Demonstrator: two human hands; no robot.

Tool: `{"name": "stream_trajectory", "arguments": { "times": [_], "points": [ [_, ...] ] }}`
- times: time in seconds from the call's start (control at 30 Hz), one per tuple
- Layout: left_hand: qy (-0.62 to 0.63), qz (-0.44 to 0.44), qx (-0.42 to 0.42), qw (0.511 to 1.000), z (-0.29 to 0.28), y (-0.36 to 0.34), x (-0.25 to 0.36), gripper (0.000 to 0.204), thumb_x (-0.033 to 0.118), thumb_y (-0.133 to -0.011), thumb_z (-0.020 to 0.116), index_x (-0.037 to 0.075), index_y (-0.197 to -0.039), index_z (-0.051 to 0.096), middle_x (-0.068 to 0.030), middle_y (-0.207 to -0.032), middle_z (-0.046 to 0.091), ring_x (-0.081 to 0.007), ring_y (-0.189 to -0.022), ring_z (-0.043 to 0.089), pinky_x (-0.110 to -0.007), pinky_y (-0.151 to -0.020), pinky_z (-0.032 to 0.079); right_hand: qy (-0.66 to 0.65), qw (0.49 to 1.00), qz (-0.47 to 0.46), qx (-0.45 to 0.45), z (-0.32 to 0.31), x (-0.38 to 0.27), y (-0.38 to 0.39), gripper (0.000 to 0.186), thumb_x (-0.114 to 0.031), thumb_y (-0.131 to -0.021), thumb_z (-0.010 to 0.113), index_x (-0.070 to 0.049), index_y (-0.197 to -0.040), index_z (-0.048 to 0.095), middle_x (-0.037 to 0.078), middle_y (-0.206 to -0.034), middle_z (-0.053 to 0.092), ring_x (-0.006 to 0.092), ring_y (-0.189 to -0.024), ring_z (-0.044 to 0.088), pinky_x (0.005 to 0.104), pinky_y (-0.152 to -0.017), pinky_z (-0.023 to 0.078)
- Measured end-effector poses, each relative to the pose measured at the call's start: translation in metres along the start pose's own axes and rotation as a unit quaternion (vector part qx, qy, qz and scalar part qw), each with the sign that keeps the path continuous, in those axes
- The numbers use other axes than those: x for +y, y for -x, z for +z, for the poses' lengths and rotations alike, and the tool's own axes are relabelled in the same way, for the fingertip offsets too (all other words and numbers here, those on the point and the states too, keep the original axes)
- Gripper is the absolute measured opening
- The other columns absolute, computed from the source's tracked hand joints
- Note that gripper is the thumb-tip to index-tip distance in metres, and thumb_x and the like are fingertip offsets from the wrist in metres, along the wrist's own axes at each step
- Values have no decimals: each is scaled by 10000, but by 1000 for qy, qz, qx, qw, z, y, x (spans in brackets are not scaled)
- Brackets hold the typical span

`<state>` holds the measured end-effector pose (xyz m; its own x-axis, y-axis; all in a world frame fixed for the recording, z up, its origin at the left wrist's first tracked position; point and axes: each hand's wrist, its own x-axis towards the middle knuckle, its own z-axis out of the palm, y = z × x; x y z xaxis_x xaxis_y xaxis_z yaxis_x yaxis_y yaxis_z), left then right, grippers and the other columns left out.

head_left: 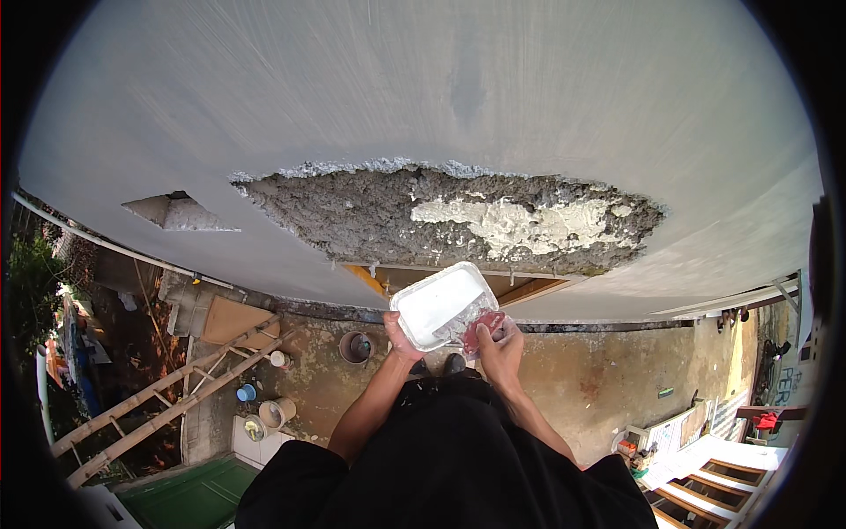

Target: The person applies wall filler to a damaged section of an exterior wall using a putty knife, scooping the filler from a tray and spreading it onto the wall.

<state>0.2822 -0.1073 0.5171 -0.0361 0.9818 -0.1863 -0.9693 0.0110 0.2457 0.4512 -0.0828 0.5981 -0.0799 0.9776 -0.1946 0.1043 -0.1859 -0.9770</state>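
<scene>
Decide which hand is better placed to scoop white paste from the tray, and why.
Right, probably: the right hand holds a reddish flat tool at the right of the tray, while the left hand is busy supporting its left side.

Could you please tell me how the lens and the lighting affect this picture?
In the head view, the grey wall's lower edge bows and the corners go black; in the head view, the white paste in the tray looks nearly washed out; also in the head view, the black shirt shows little detail.

The tray is before the wall, right of a bucket and ladder.
</scene>
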Motion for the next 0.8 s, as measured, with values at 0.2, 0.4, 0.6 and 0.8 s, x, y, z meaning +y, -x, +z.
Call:
{"name": "stream_trajectory", "arguments": {
  "times": [0.2,0.4,0.6,0.8],
  "points": [
    [-31,18,9,999,2,1,2,949,546,-648,547,46,-1429,348,-188,-1412,433,-380,-1265,456,-545,-1039,378,62,997,-40,-4,0,7,-7,88,-26,-869,581,43,-914,612,53,-751,653,76,-649,595,232,-555,472],
    [-26,21,-2,999,16,2,1,943,535,-644,553,41,-1423,356,-181,-1406,443,-378,-1260,459,-535,-1044,377,76,996,-53,-19,1,13,-15,121,-38,-878,586,47,-957,623,51,-751,663,80,-635,595,244,-547,473],
    [-39,21,5,999,19,4,-1,938,508,-632,579,41,-1417,367,-179,-1392,458,-367,-1250,468,-518,-1050,377,67,997,-42,-26,8,6,-17,130,-56,-880,603,47,-957,623,40,-720,654,68,-595,577,228,-505,452],
    [-22,26,10,999,8,3,-5,887,459,-655,554,12,-1400,373,-189,-1360,483,-354,-1218,496,-487,-1048,379,10,999,-2,-41,19,-10,-11,154,-49,-872,631,45,-991,605,42,-748,653,83,-607,598,237,-529,496]
  ]
}}
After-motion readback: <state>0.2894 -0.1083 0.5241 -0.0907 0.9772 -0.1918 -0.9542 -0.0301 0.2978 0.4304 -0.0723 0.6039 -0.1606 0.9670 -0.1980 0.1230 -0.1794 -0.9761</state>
